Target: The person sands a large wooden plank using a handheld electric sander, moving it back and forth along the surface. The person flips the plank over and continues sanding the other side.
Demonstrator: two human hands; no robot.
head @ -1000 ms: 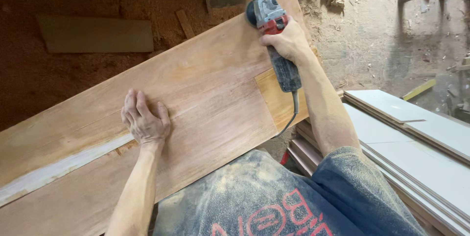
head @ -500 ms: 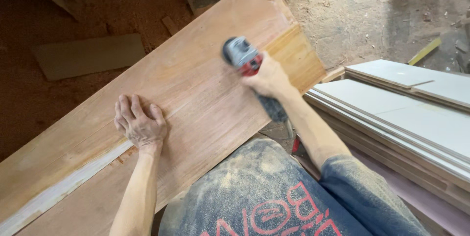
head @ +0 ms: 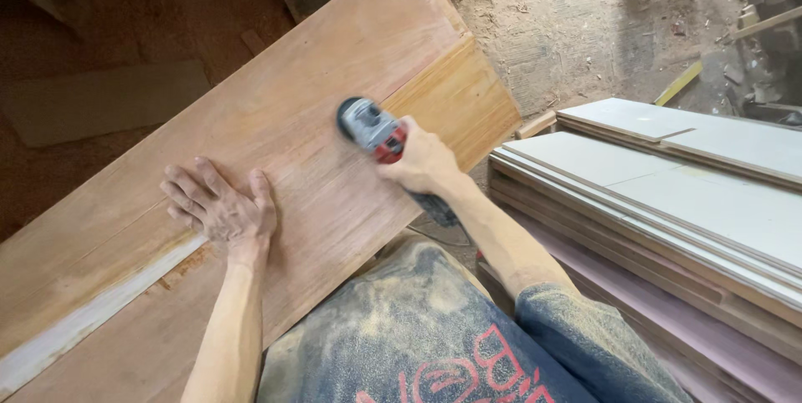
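A long reddish-brown wooden board point(head: 276, 102) lies slanted in front of me, with a pale unsanded strip at its lower left and a yellower patch at its right end. My left hand point(head: 219, 207) rests flat on the board with fingers spread. My right hand point(head: 424, 161) grips a grey and red power sander point(head: 369, 128), whose head sits on the board near its middle, to the right of my left hand. The tool's dark handle sticks out below my wrist.
A stack of pale flat panels point(head: 668, 194) lies to the right, close to my right arm. Sawdust covers the floor point(head: 150, 10) beyond the board, where a loose flat board point(head: 100, 101) lies. Dusty concrete floor point(head: 576, 27) shows at upper right.
My right hand has drawn the sander from the board's far right end toward its middle, closer to my left hand. The left hand stayed pressed on the board; my view shifted.
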